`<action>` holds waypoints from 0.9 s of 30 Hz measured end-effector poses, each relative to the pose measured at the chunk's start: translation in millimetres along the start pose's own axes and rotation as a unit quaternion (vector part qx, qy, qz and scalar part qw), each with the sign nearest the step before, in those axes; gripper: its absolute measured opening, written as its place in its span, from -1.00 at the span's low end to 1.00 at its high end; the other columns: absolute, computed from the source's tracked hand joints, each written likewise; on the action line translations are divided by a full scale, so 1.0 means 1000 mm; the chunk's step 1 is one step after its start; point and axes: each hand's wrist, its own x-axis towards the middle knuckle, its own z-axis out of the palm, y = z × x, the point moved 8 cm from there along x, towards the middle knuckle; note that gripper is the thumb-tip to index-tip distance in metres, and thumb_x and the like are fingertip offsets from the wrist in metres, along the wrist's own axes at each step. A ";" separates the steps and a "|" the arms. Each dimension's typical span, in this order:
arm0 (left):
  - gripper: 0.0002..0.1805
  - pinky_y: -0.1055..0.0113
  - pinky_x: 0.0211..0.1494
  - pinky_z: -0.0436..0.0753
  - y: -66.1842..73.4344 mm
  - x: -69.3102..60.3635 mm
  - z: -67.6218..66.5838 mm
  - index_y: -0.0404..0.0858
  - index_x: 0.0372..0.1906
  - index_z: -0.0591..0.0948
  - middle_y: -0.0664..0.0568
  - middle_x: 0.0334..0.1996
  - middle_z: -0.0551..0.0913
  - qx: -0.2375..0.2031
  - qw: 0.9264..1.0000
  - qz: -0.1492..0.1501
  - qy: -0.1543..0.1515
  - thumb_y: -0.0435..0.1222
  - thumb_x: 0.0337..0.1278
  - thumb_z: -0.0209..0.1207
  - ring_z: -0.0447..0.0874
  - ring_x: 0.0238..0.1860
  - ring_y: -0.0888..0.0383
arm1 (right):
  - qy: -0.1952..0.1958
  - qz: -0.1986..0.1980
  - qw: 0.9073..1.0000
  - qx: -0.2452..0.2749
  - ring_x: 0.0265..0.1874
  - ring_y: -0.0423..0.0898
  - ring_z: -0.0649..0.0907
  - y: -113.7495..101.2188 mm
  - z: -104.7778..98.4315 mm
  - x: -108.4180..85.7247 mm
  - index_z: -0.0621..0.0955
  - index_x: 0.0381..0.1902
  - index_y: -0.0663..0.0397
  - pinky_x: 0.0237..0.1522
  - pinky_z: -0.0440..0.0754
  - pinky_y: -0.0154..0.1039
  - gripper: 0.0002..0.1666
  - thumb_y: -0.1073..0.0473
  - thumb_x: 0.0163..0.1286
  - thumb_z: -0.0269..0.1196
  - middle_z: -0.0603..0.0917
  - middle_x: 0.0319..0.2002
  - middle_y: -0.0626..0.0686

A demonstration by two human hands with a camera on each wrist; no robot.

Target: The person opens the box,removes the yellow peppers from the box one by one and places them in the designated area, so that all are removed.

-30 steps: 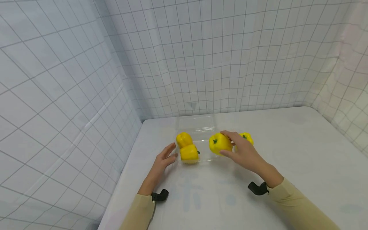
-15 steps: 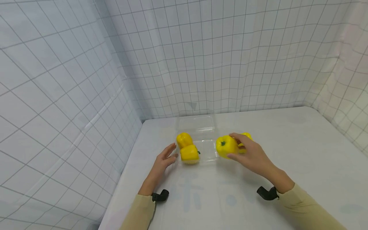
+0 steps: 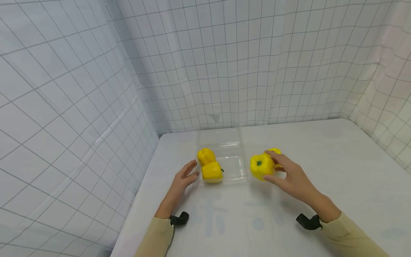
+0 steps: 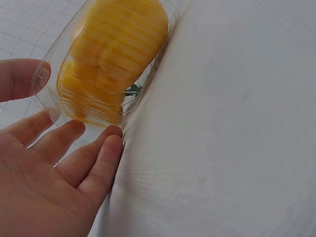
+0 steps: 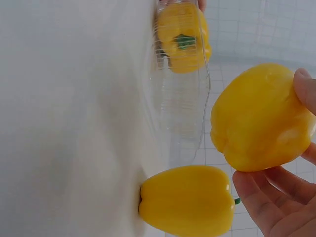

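Note:
My right hand (image 3: 297, 182) grips a yellow bell pepper (image 3: 260, 166) between thumb and fingers, just right of a clear plastic clamshell container (image 3: 236, 167). In the right wrist view this held pepper (image 5: 261, 118) is raised off the table. Two more yellow bell peppers, one behind (image 3: 206, 156) and one in front (image 3: 212, 172), lie in the container's left part. At the container's left side my left hand (image 3: 179, 184) rests with fairly straight fingers. The left wrist view has its fingertips (image 4: 112, 143) against the clear wall, the thumb near the rim.
Another yellow bell pepper (image 5: 187, 201) stands on the white table (image 3: 337, 171), partly behind the right hand in the head view. The container's open lid (image 3: 219, 137) lies toward the back. A white grid-patterned curtain (image 3: 224, 64) surrounds the table's back and sides.
My right hand has moved right and slightly toward me with the bell pepper, from over the container's right part to beside it. The left hand has stayed in place.

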 end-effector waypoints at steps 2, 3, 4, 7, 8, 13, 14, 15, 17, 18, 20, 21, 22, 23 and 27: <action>-0.34 -0.15 0.45 0.23 0.000 0.000 0.000 0.04 0.57 0.20 0.07 0.54 0.20 0.002 1.000 0.001 0.002 -0.19 0.47 0.11 0.40 0.39 -0.03 | 0.000 -0.002 1.000 -0.004 0.07 -0.20 0.56 0.002 -0.002 -0.003 0.39 0.47 -0.12 -0.03 0.68 -0.25 -0.06 0.04 0.17 0.54 0.54 0.19 -0.16; -0.34 -0.14 0.45 0.23 0.000 0.000 0.000 0.05 0.57 0.21 0.08 0.54 0.21 0.003 1.000 0.000 0.003 -0.19 0.47 0.11 0.41 0.39 -0.01 | 0.000 -0.002 1.000 -0.005 0.06 -0.21 0.56 0.002 -0.003 -0.004 0.39 0.46 -0.13 -0.04 0.68 -0.25 -0.07 0.04 0.17 0.54 0.54 0.19 -0.17; -0.34 -0.14 0.45 0.23 0.000 0.000 -0.001 0.05 0.57 0.21 0.09 0.53 0.21 0.004 1.000 0.000 0.005 -0.19 0.47 0.11 0.42 0.38 0.00 | 0.001 -0.002 1.000 -0.006 0.06 -0.21 0.55 0.003 -0.004 -0.005 0.39 0.46 -0.14 -0.05 0.68 -0.25 -0.07 0.04 0.17 0.54 0.54 0.19 -0.18; -0.34 -0.12 0.45 0.24 0.000 0.000 -0.001 0.07 0.57 0.22 0.13 0.52 0.23 0.004 1.000 -0.002 0.007 -0.18 0.46 0.11 0.44 0.37 0.03 | 0.003 -0.004 1.000 -0.007 0.05 -0.20 0.55 0.005 -0.006 -0.008 0.39 0.46 -0.12 -0.08 0.70 -0.22 -0.07 0.06 0.16 0.54 0.54 0.19 -0.16; -0.34 -0.13 0.45 0.24 0.000 0.000 -0.001 0.06 0.57 0.22 0.13 0.52 0.23 0.005 1.000 -0.001 0.007 -0.18 0.47 0.11 0.44 0.37 0.02 | 0.003 -0.004 1.000 -0.008 0.05 -0.19 0.54 0.006 -0.006 -0.009 0.39 0.46 -0.12 -0.09 0.70 -0.22 -0.07 0.07 0.16 0.55 0.54 0.20 -0.15; -0.34 -0.13 0.45 0.23 -0.001 0.000 -0.001 0.04 0.58 0.21 0.10 0.53 0.21 0.006 1.000 0.002 0.004 -0.19 0.47 0.10 0.42 0.39 0.00 | -0.002 0.004 1.000 -0.020 0.04 -0.20 0.53 0.010 -0.008 -0.015 0.40 0.45 -0.09 -0.14 0.69 -0.27 -0.06 0.10 0.15 0.56 0.55 0.20 -0.10; -0.34 -0.14 0.45 0.23 -0.001 0.000 -0.001 0.03 0.58 0.20 0.09 0.54 0.21 0.007 1.000 0.003 0.003 -0.19 0.48 0.10 0.41 0.39 -0.01 | -0.003 0.006 1.000 -0.022 0.03 -0.20 0.53 0.011 -0.009 -0.017 0.40 0.45 -0.09 -0.15 0.69 -0.27 -0.07 0.10 0.15 0.56 0.55 0.19 -0.09; -0.34 -0.13 0.45 0.24 -0.001 0.000 -0.001 0.04 0.58 0.20 0.10 0.53 0.21 0.006 1.000 0.001 0.004 -0.19 0.47 0.10 0.41 0.39 -0.01 | -0.004 0.010 1.000 -0.023 0.02 -0.21 0.52 0.012 -0.009 -0.018 0.40 0.44 -0.09 -0.16 0.69 -0.29 -0.07 0.10 0.15 0.56 0.55 0.19 -0.10; -0.34 -0.14 0.44 0.24 -0.002 0.000 -0.001 0.04 0.58 0.20 0.10 0.53 0.22 0.005 1.000 0.001 0.003 -0.19 0.47 0.10 0.41 0.39 -0.01 | -0.006 0.018 1.000 -0.023 0.01 -0.23 0.52 0.015 -0.010 -0.021 0.41 0.43 -0.11 -0.16 0.68 -0.30 -0.08 0.08 0.15 0.56 0.55 0.17 -0.12; -0.34 -0.13 0.44 0.24 -0.003 0.000 -0.002 0.04 0.57 0.21 0.11 0.53 0.22 0.005 1.000 0.000 0.004 -0.19 0.47 0.11 0.42 0.38 0.00 | -0.006 0.021 1.000 -0.022 0.01 -0.24 0.53 0.017 -0.010 -0.022 0.41 0.42 -0.11 -0.16 0.68 -0.31 -0.09 0.07 0.15 0.56 0.56 0.16 -0.13; -0.34 -0.12 0.44 0.25 -0.003 0.001 -0.002 0.06 0.57 0.22 0.15 0.52 0.24 0.004 1.000 -0.004 0.005 -0.18 0.46 0.12 0.43 0.38 0.02 | -0.004 0.025 0.999 -0.020 0.00 -0.26 0.53 0.019 -0.011 -0.024 0.42 0.41 -0.11 -0.15 0.68 -0.31 -0.10 0.05 0.14 0.56 0.57 0.13 -0.15; -0.34 -0.11 0.44 0.26 -0.004 0.001 -0.002 0.07 0.57 0.22 0.16 0.51 0.24 0.004 1.000 -0.005 0.006 -0.17 0.46 0.12 0.43 0.37 0.03 | -0.004 0.028 0.999 -0.020 -0.01 -0.27 0.54 0.021 -0.012 -0.026 0.42 0.40 -0.11 -0.15 0.68 -0.32 -0.10 0.04 0.14 0.56 0.57 0.12 -0.17; -0.34 -0.12 0.44 0.26 -0.004 0.001 -0.002 0.08 0.57 0.22 0.16 0.51 0.25 0.005 1.000 -0.005 0.006 -0.16 0.46 0.13 0.43 0.37 0.03 | -0.003 0.031 0.999 -0.020 -0.02 -0.28 0.54 0.023 -0.012 -0.027 0.42 0.40 -0.11 -0.16 0.68 -0.31 -0.10 0.03 0.13 0.56 0.57 0.10 -0.18; -0.34 -0.11 0.44 0.26 -0.004 0.001 -0.002 0.08 0.56 0.23 0.16 0.51 0.25 0.006 1.000 -0.005 0.007 -0.16 0.45 0.13 0.43 0.37 0.04 | -0.003 0.032 0.999 -0.022 -0.03 -0.28 0.55 0.024 -0.013 -0.028 0.43 0.39 -0.10 -0.16 0.69 -0.31 -0.10 0.03 0.13 0.56 0.58 0.09 -0.19; -0.33 -0.13 0.44 0.25 -0.003 0.001 -0.002 0.06 0.57 0.22 0.11 0.52 0.23 0.006 1.000 0.001 0.005 -0.16 0.45 0.13 0.42 0.38 0.00 | -0.004 0.040 0.999 -0.022 -0.06 -0.28 0.57 0.030 -0.014 -0.032 0.43 0.38 -0.10 -0.16 0.69 -0.30 -0.10 0.01 0.11 0.57 0.59 0.05 -0.19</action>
